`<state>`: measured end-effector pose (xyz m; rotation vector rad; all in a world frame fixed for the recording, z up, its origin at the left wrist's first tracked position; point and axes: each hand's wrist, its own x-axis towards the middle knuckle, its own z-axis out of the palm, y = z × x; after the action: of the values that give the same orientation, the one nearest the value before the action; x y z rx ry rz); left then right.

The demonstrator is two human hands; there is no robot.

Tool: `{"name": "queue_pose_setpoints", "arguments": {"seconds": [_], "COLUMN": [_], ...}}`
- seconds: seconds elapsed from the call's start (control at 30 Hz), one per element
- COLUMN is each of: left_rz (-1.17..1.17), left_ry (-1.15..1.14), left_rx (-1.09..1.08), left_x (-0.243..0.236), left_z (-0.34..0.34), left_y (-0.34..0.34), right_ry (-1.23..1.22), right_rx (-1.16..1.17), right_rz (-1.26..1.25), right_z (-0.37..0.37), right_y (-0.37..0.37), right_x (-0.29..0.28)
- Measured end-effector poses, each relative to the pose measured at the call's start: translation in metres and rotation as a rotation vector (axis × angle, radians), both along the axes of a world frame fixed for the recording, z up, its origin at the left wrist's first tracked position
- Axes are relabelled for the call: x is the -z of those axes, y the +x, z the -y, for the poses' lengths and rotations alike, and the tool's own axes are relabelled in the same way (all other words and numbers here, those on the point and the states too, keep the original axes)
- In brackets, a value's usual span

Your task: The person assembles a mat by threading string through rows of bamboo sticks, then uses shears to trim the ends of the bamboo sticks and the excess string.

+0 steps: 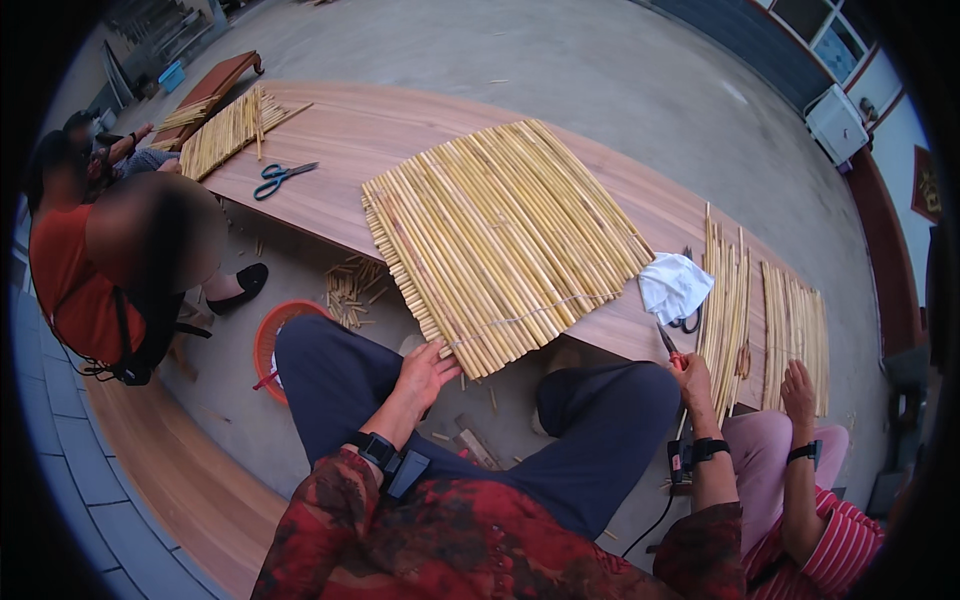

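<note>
A wide mat of yellow reed stalks (505,245), laid side by side and tied with thin wire or string near its near edge, lies across the wooden table (340,115) in front of me and overhangs its near side. At the mat's near left corner, my left hand (426,374) rests with its fingers stretched out against the stalk ends. Off to the right, my right hand (692,384) is closed round a hand tool with red handles (677,360) and dark pointed jaws, which looks like pliers. Its tip points up beside the table edge, apart from the mat.
A white cloth (676,288) partly covers dark scissors (691,322); loose reeds (724,290) lie beside them. Blue-handled scissors (283,178) are on the left. Below stand an orange basket (264,345) and cut pieces (350,290). People sit on both sides; one's hand (798,392) touches another mat (790,330).
</note>
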<state>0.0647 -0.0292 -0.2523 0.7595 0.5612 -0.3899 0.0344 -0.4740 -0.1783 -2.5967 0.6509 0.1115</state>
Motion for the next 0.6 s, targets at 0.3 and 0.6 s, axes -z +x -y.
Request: {"name": "queue_pose_setpoints", "arguments": {"seconds": [0.3, 0.6], "left_rz": [-0.028, -0.099], "left_ry": [-0.029, 0.185], "left_rx": [0.081, 0.157], "left_x": [-0.005, -0.005], "left_z": [-0.007, -0.004], "left_y": [-0.002, -0.003], "right_ry": [-0.342, -0.266], "right_rx": [-0.123, -0.092], "right_rz": [0.256, 0.125], "right_z": [0.007, 0.013], "right_y": [-0.006, 0.006], "right_x": [0.056, 0.015]}}
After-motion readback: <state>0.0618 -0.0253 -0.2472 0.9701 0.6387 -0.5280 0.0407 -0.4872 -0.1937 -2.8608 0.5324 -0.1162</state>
